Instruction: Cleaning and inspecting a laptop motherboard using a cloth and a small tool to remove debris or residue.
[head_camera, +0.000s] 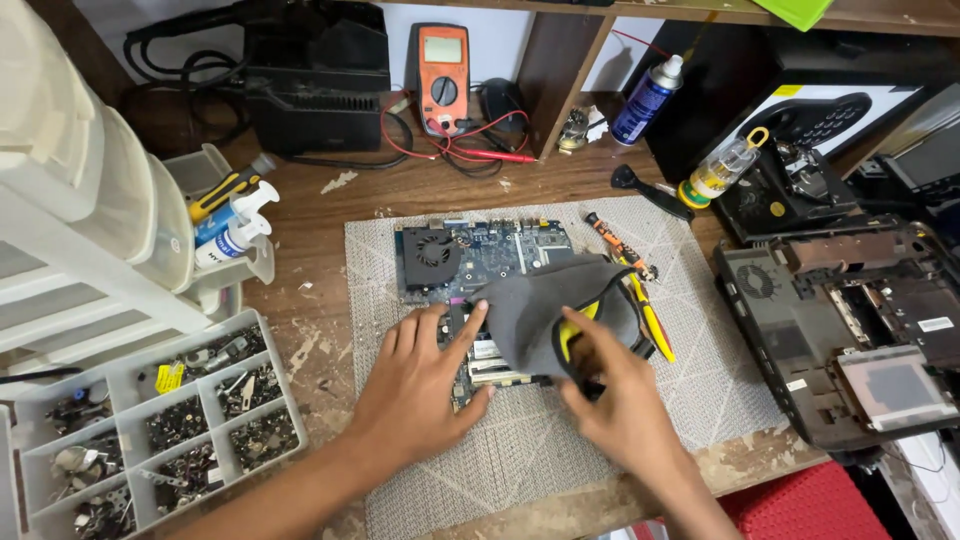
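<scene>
**Two hands on a laptop motherboard**

The motherboard is laid on a grey mat on the bench, its long axis running away from the person. The left hand is spread flat on its near part. The right hand is closed, pinching a grey cloth that is draped over the board's right side, beside yellow pliers.

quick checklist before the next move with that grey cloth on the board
1. Left hand steadies the circuit board: ok, palm flat on its lower part.
2. Right hand grips the grey cloth: ok, pinched at its edge.
3. Board sits on the grey mat: ok.
4. Fan uncovered: ok.
5. Screwdriver clear of the cloth: not ok, it lies right beside it.
6. Board surface under the cloth: cannot tell, hidden.
</scene>
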